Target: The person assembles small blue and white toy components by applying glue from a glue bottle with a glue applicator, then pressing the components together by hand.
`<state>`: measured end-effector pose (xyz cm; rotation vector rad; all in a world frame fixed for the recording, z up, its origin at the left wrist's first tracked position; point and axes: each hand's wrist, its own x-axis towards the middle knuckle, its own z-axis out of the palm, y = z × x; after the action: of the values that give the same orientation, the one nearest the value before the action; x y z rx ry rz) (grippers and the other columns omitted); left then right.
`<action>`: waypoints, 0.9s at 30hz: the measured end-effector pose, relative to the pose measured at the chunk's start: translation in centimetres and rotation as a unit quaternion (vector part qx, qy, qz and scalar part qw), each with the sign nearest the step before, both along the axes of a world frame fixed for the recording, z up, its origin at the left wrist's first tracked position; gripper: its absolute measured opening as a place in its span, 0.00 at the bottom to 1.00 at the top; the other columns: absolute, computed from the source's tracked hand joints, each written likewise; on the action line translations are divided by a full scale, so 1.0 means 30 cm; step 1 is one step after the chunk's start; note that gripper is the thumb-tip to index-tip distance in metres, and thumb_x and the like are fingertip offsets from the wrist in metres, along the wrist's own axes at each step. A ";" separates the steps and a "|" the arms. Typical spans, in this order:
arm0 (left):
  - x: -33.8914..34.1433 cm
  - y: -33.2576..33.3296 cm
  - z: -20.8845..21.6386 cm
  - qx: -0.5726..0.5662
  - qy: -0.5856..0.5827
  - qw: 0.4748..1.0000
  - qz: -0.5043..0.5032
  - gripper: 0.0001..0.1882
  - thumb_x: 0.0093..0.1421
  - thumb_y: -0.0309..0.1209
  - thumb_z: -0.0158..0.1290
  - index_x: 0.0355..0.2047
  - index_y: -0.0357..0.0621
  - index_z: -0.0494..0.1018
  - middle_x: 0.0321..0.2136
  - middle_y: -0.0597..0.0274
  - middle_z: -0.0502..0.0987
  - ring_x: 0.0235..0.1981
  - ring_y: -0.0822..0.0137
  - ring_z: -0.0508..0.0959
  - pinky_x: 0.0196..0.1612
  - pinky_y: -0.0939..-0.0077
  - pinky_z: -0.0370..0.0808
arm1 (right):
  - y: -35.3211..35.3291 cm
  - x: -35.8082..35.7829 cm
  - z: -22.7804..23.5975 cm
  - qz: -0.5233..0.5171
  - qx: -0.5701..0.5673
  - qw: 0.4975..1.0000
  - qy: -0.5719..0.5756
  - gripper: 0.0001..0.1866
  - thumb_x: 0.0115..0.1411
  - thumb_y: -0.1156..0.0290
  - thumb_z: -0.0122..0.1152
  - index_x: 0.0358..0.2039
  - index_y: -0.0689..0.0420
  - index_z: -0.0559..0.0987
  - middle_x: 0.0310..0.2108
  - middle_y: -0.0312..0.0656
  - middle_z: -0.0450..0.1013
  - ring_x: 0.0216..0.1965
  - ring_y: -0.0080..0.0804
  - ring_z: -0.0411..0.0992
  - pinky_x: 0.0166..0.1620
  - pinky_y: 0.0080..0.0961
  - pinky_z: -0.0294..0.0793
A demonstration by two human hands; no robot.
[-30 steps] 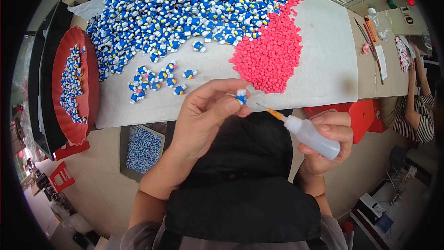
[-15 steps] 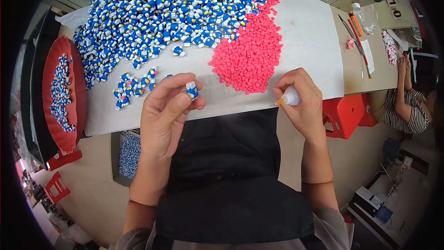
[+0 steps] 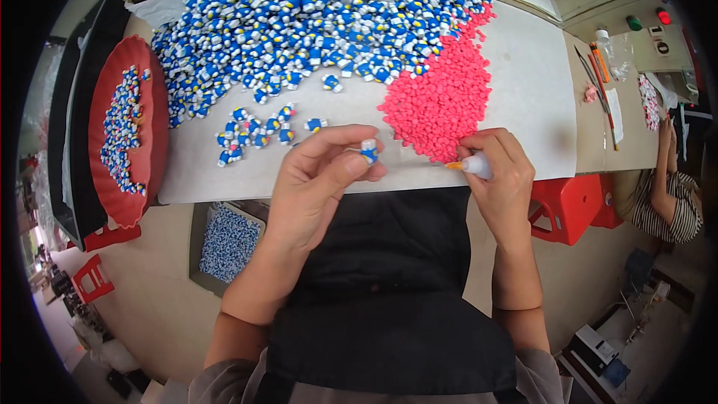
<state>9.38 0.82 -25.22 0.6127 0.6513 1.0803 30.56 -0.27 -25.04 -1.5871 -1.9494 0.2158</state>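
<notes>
"What's largest?"
"The pale, sheet-covered surface (image 3: 535, 123). A broad heap of blue-and-white figures (image 3: 299, 30) with yellow patches fills its twelve o'clock."
"Next?"
"A heap of small pink pieces (image 3: 441, 97), between one and two."
"The hands?"
"Right hand (image 3: 499, 172), three o'clock: grip wrapped round a translucent squeeze bottle (image 3: 477, 165) with an orange tip. Left hand (image 3: 318, 179), nine o'clock: grip pinching one small blue-and-white figure (image 3: 369, 152) at its fingertips."
</notes>
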 end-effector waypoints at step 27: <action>0.009 -0.066 0.012 0.032 0.032 0.994 -0.095 0.11 0.49 0.18 0.49 0.35 0.34 0.70 0.30 0.63 0.71 0.33 0.76 0.72 0.36 0.86 0.68 | -0.074 -0.177 0.008 0.138 -0.111 0.854 0.489 0.07 0.40 0.84 0.59 0.22 0.61 0.73 0.24 0.39 0.66 0.26 0.24 0.64 0.30 0.17 0.62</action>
<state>9.67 -1.15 -24.88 0.7524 0.6024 0.9095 25.26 -2.50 -24.79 -0.9600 -1.3139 1.1552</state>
